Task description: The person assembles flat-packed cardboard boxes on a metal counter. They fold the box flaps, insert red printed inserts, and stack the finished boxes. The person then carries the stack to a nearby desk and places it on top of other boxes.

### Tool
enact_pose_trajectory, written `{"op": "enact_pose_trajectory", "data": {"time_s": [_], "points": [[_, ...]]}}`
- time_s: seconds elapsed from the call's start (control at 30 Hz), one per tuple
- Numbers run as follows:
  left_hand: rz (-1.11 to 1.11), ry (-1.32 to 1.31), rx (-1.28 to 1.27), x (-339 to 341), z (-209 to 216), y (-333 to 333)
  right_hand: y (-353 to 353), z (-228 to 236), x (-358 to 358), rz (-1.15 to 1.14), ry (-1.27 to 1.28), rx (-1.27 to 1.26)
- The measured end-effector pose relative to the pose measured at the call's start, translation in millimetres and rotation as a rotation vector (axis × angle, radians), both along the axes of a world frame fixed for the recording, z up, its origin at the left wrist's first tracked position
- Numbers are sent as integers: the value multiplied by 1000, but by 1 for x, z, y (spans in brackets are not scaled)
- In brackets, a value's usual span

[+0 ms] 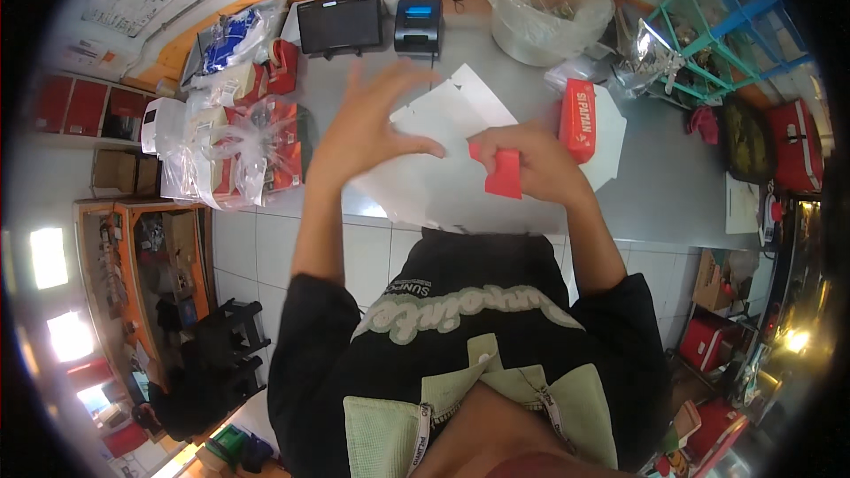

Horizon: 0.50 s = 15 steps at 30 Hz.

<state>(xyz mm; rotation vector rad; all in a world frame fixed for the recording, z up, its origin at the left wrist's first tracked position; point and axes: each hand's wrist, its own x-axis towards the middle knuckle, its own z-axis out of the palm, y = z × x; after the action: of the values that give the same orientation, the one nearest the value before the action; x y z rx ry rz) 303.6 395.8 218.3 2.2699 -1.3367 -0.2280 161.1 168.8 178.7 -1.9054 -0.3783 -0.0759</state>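
**Right hand clamped on red flap, left hand spread over white card**

Left to right. Bagged boxes (257, 146) sit at the counter's left end, likely parked there to leave the middle free. Tablet (341, 25) stands at the back, probably for reading while working. Left hand (372, 128): thumb and fingers wide apart, blurred, over the card's left side; can't tell if it touches. Printer (419, 26) is beside the tablet. White card sheet (425, 186) lies mid-counter before the torso, within easy reach of both hands. Right hand (536, 159) has fingers closed on the red flap (504, 179), presumably for control; can't tell if it's joined to the sheet. Red-and-white carton (580, 119) is just past that hand.

Room: bare steel between bagged boxes and sheet. Sheet reaches the near counter edge; overhang unclear. Carton limits rightward swing; more bare counter (660, 186) beyond it.
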Motion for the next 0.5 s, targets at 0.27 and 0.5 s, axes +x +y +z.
{"op": "enact_pose_trajectory", "data": {"time_s": [0.27,0.5], "points": [[-125,-521,-328,-74,-30,-57,-23,-32,-22,-694,-99,595],[-56,-130,-798,-100,-69,-114,-22,-24,-77,-663,-302,53]]}}
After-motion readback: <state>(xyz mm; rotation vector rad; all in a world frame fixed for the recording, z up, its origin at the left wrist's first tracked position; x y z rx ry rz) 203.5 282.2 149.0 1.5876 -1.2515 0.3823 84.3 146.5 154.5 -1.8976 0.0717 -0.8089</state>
